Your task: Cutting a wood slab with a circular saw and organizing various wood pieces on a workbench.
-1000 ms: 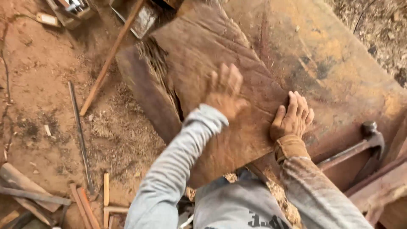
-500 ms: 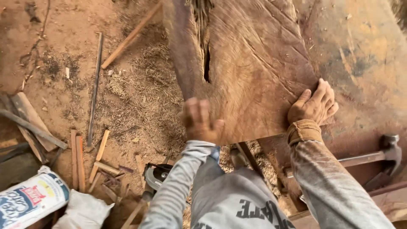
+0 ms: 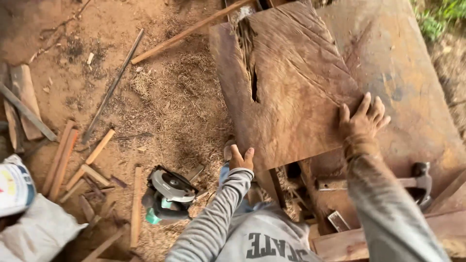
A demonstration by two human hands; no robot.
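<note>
A circular saw [image 3: 167, 194] lies idle on the sawdust-strewn ground; just right of it the left hand [image 3: 239, 157] grips the near edge of the cracked wood slab [image 3: 286, 92], fingers closed on it; the right hand [image 3: 361, 119] presses flat on top, fingers spread — the slab rests on the rusty surface [image 3: 412, 73]. This reads as positioning; shifting it calls for both hands moving together.

The person wears a grey long-sleeved sweatshirt with dark block lettering across the chest. Both hands, the left hand [image 3: 240, 159] and the right hand [image 3: 363, 120], are bare and dusty.
</note>
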